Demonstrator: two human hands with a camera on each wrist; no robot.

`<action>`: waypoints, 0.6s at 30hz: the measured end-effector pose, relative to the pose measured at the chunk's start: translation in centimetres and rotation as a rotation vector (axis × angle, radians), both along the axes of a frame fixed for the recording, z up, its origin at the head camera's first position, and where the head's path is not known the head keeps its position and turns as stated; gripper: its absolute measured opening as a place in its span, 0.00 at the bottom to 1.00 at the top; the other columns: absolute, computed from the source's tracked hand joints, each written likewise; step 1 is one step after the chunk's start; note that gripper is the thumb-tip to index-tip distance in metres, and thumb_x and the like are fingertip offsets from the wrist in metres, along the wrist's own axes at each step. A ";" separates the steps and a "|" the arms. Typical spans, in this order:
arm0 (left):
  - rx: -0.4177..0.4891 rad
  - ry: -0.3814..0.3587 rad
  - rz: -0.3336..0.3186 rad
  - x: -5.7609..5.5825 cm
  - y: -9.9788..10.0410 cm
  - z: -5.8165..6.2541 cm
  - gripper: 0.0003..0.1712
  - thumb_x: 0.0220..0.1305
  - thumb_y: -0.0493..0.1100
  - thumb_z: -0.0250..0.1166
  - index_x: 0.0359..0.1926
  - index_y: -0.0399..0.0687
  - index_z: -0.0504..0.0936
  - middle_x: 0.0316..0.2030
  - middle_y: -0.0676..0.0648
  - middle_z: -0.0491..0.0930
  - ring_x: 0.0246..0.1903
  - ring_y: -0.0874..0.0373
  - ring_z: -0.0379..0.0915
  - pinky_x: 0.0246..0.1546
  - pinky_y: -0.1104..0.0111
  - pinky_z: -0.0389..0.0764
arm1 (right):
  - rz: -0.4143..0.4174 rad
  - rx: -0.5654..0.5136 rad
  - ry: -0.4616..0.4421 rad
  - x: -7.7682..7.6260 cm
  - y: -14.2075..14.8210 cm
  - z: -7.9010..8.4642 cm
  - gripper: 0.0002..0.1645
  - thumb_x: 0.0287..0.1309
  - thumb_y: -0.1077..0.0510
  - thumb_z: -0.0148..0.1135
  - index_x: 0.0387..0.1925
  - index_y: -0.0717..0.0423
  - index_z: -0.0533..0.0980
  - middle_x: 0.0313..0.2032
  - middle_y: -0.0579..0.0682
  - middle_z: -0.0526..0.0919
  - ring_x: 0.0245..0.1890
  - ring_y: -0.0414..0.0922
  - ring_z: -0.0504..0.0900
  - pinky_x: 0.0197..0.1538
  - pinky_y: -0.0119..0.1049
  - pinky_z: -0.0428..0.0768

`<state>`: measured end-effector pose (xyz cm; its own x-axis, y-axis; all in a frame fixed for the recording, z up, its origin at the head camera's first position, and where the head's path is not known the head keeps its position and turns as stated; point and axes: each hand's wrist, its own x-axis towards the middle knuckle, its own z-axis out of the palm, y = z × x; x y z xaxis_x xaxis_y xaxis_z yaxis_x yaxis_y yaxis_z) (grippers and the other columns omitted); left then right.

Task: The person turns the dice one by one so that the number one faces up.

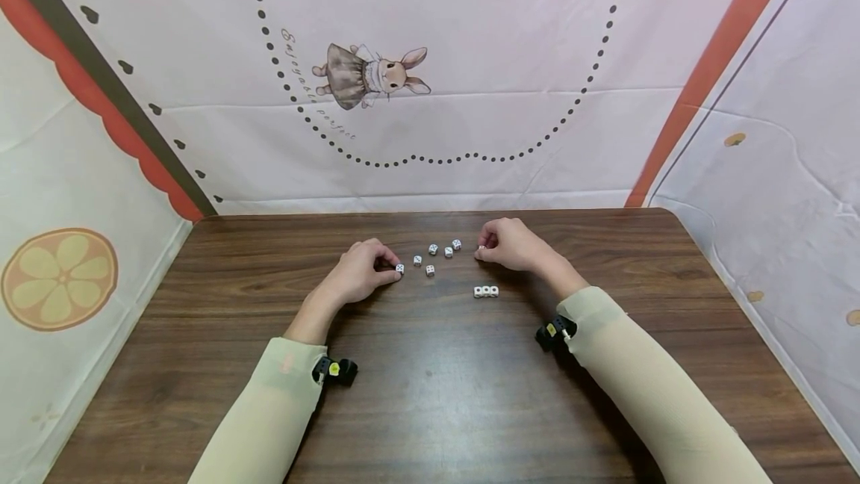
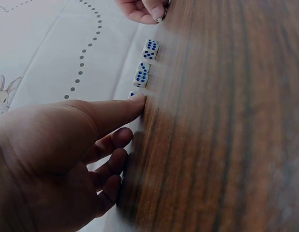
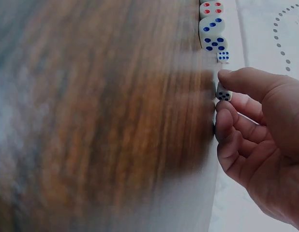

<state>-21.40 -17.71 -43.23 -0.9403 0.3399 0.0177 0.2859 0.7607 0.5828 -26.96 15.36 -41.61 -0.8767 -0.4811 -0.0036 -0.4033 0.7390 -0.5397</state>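
The left hand (image 1: pixel 361 271) pinched a die (image 1: pixel 399 269) between its thumb and forefinger, the gap closed down to the die's width. The right hand (image 1: pixel 508 243) likewise had a second die (image 1: pixel 481 248) between thumb and fingers, partly hidden by them; whether either die was clear of the worktop (image 1: pixel 430 394) could not be told.

Between the hands, toward the worktop's far edge, lay five loose dice (image 1: pixel 433 249), spaced unevenly. Two of these sat close together on the side toward the right hand, and another was nearer the near edge than the rest.

A row of three dice (image 1: pixel 487 291) stood side by side, touching, parallel to the far edge and nearer the near edge than the loose ones, just below the right hand. Both forearms, in pale sleeves (image 1: pixel 269 409) with black wrist cameras (image 1: pixel 346 371), reached in from the near edge.
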 end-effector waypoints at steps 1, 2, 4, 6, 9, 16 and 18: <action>0.001 -0.002 0.001 0.0 0.0 0.0 0.06 0.67 0.46 0.77 0.42 0.54 0.91 0.43 0.52 0.80 0.50 0.49 0.72 0.57 0.48 0.66 | 0.002 -0.007 -0.001 0.0 0.0 0.0 0.06 0.63 0.57 0.73 0.34 0.53 0.82 0.30 0.45 0.84 0.33 0.43 0.80 0.41 0.40 0.78; 0.002 -0.004 0.001 0.0 0.0 0.0 0.06 0.67 0.46 0.77 0.42 0.54 0.91 0.43 0.52 0.80 0.50 0.50 0.72 0.57 0.48 0.67 | 0.002 -0.015 -0.003 0.0 0.0 -0.1 0.06 0.64 0.57 0.73 0.35 0.53 0.82 0.31 0.45 0.84 0.34 0.43 0.80 0.42 0.40 0.78; 0.003 -0.003 0.000 0.0 0.0 0.0 0.06 0.67 0.46 0.77 0.42 0.53 0.91 0.43 0.52 0.80 0.49 0.50 0.72 0.56 0.49 0.67 | 0.007 -0.030 -0.001 0.0 0.0 -0.1 0.05 0.64 0.58 0.72 0.36 0.53 0.82 0.31 0.45 0.85 0.34 0.43 0.81 0.43 0.40 0.78; 0.004 -0.001 -0.001 0.0 0.0 0.0 0.06 0.66 0.46 0.77 0.42 0.53 0.91 0.42 0.51 0.80 0.48 0.51 0.73 0.55 0.51 0.68 | 0.012 -0.045 0.001 0.0 0.0 -0.1 0.04 0.64 0.59 0.72 0.37 0.54 0.82 0.32 0.45 0.85 0.35 0.43 0.81 0.43 0.41 0.79; 0.005 0.003 -0.003 0.0 0.0 -0.1 0.06 0.66 0.46 0.77 0.42 0.53 0.91 0.42 0.52 0.80 0.48 0.51 0.73 0.54 0.51 0.68 | 0.021 -0.061 0.001 -0.1 0.1 -0.2 0.04 0.64 0.59 0.72 0.37 0.54 0.83 0.31 0.44 0.85 0.34 0.43 0.81 0.42 0.41 0.79; 0.002 0.002 -0.002 0.0 0.0 0.0 0.06 0.67 0.46 0.77 0.42 0.54 0.91 0.43 0.52 0.80 0.49 0.51 0.73 0.56 0.49 0.67 | 0.033 -0.083 -0.008 -0.1 0.4 -0.3 0.05 0.65 0.59 0.74 0.37 0.54 0.84 0.30 0.44 0.84 0.33 0.42 0.79 0.41 0.39 0.77; 0.000 0.001 -0.002 0.0 0.0 0.0 0.06 0.67 0.46 0.76 0.42 0.54 0.91 0.43 0.52 0.80 0.49 0.50 0.72 0.56 0.49 0.67 | 0.034 -0.089 -0.010 -0.1 0.4 -0.2 0.05 0.64 0.59 0.74 0.37 0.55 0.84 0.30 0.44 0.84 0.33 0.42 0.79 0.41 0.39 0.77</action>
<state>-21.37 -17.74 -43.21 -0.9396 0.3417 0.0183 0.2877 0.7601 0.5826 -27.03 15.80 -41.85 -0.8598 -0.5097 0.0320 -0.4218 0.6735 -0.6071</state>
